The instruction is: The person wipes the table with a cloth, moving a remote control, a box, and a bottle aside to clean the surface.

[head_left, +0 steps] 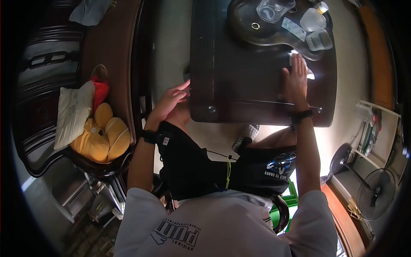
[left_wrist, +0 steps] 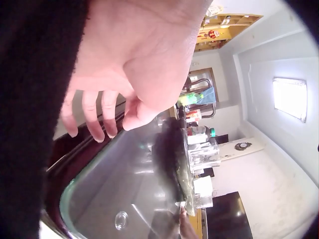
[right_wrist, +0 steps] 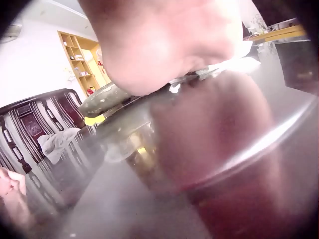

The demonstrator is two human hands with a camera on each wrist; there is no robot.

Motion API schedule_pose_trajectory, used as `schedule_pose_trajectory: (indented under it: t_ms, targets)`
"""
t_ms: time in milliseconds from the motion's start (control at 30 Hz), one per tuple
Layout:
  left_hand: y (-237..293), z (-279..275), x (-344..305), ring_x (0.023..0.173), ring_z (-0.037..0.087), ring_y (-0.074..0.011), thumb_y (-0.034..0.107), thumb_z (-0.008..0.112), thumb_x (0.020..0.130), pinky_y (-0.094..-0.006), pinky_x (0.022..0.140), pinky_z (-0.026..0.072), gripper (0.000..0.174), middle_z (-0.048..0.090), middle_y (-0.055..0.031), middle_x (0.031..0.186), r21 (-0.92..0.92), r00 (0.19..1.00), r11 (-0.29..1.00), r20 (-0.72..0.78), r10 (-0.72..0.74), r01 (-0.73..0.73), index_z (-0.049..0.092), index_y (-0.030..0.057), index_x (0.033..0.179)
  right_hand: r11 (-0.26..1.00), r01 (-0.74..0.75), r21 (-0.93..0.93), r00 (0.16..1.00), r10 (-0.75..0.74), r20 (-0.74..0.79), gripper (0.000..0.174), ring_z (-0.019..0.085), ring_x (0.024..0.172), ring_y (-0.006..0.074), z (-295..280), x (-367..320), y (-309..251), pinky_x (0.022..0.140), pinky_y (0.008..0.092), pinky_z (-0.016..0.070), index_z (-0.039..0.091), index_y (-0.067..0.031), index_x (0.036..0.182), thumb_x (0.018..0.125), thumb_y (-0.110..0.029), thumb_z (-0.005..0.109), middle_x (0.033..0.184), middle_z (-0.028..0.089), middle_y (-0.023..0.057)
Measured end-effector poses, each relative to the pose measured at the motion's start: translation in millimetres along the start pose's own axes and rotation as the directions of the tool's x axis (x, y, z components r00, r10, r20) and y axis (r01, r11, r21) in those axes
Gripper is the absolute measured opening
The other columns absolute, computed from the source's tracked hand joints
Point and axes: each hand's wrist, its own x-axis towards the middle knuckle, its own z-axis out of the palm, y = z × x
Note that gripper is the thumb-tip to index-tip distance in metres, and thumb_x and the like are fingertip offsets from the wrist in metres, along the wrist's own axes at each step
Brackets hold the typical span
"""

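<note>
My right hand (head_left: 296,81) lies flat with straight fingers, pressing a crumpled white tissue (head_left: 311,76) onto the dark glass-topped table (head_left: 248,77). Most of the tissue is hidden under the palm; in the right wrist view its white edge (right_wrist: 241,65) shows beneath the hand. At the table's left edge, my left hand (head_left: 172,99) rests by my knee with nothing in it. Its fingers (left_wrist: 89,112) hang loosely bent in the left wrist view, close to the table's rim.
Beyond the right hand stands a dark curved tray (head_left: 244,32) holding a clear pitcher (head_left: 272,10), a glass (head_left: 319,40) and a small packet (head_left: 293,28). A wooden bench with yellow cushions (head_left: 92,141) is at left. A fan (head_left: 376,192) stands at right.
</note>
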Motion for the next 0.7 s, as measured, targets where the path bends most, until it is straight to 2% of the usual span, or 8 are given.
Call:
schedule_pose_trajectory:
  t_ms: [167,267,367,433,567,633,667,700]
  targets:
    - [0,-1,1,0.111,0.059,-0.0138,0.008,0.054,0.103,-0.0306,0.1,0.0478,0.052,0.058,-0.004,0.13,0.018,1.0,1.0,0.007,-0.003,0.003,0.047,0.0203,0.153,0.98,-0.183,-0.08,0.981,0.177,-0.079,0.077,0.023,0.152,0.038,38,11,-18,0.124,0.0502,0.0158,0.028,0.0028,0.156,0.104,-0.053,0.042,0.162,0.028,0.0258]
    - [7,3,-3,0.117,0.056,-0.0137,0.011,0.051,0.103,-0.0324,0.104,0.0468,0.051,0.056,-0.0044,0.132,0.045,0.999,0.999,0.027,0.02,-0.021,0.044,0.0115,0.154,0.951,-0.308,-0.031,0.951,0.308,0.008,0.084,0.018,0.154,0.039,34,24,-57,0.124,0.0534,0.0124,0.027,0.0039,0.156,0.103,-0.061,0.037,0.163,0.024,0.0268]
    - [20,3,-7,0.12,0.057,-0.0165,0.007,0.051,0.099,-0.0327,0.104,0.0457,0.054,0.056,-0.0069,0.136,0.113,0.996,0.99,-0.016,0.083,-0.081,0.046,0.0094,0.152,0.967,-0.255,-0.009,0.966,0.255,0.035,0.084,0.018,0.154,0.0388,41,25,-97,0.124,0.0535,0.0123,0.026,0.0041,0.156,0.103,-0.061,0.037,0.163,0.024,0.0266]
    - [34,-2,-8,0.122,0.057,-0.0184,0.006,0.054,0.095,-0.0334,0.105,0.0445,0.055,0.055,-0.0086,0.14,0.241,0.952,0.931,-0.071,0.298,-0.273,0.048,0.008,0.15,0.976,-0.218,-0.021,0.975,0.218,0.034,0.086,0.017,0.154,0.0378,42,28,-129,0.124,0.0536,0.0124,0.025,0.0047,0.156,0.102,-0.062,0.037,0.164,0.023,0.0258]
    - [92,-3,-25,0.125,0.056,-0.0186,0.007,0.057,0.093,-0.0347,0.106,0.0434,0.057,0.056,-0.0081,0.141,0.271,0.908,0.907,-0.181,0.377,-0.322,0.049,0.0081,0.149,0.986,-0.158,0.05,0.977,0.149,0.151,0.088,0.015,0.155,0.0357,32,37,-191,0.124,0.0535,0.0127,0.024,0.0045,0.157,0.101,-0.063,0.038,0.166,0.02,0.0234]
    - [124,4,-35,0.127,0.055,-0.0192,0.009,0.057,0.094,-0.036,0.107,0.0423,0.052,0.057,-0.0085,0.141,0.424,0.771,0.755,-0.179,0.611,-0.5,0.052,0.0074,0.146,0.989,-0.11,0.102,0.99,0.1,0.099,0.088,0.018,0.155,0.0355,40,40,-221,0.124,0.0542,0.0142,0.024,0.0038,0.157,0.101,-0.062,0.039,0.166,0.022,0.0223]
    - [138,7,-38,0.127,0.055,-0.0192,0.009,0.057,0.094,-0.036,0.107,0.0423,0.052,0.057,-0.0085,0.141,0.431,0.771,0.755,-0.184,0.61,-0.494,0.052,0.0074,0.146,0.997,-0.018,0.078,0.994,0.009,0.107,0.088,0.02,0.154,0.0355,40,42,-235,0.124,0.0538,0.015,0.025,0.0034,0.157,0.101,-0.063,0.039,0.166,0.023,0.0219]
    - [151,11,-41,0.126,0.056,-0.025,0.011,0.058,0.095,-0.0376,0.106,0.0437,0.051,0.057,-0.0124,0.141,0.528,0.685,0.65,-0.163,0.71,-0.547,0.052,0.0069,0.145,0.996,0.073,0.052,0.99,-0.079,0.115,0.087,0.021,0.154,0.0354,40,44,-248,0.124,0.0534,0.0158,0.026,0.0031,0.157,0.101,-0.063,0.038,0.165,0.023,0.0215]
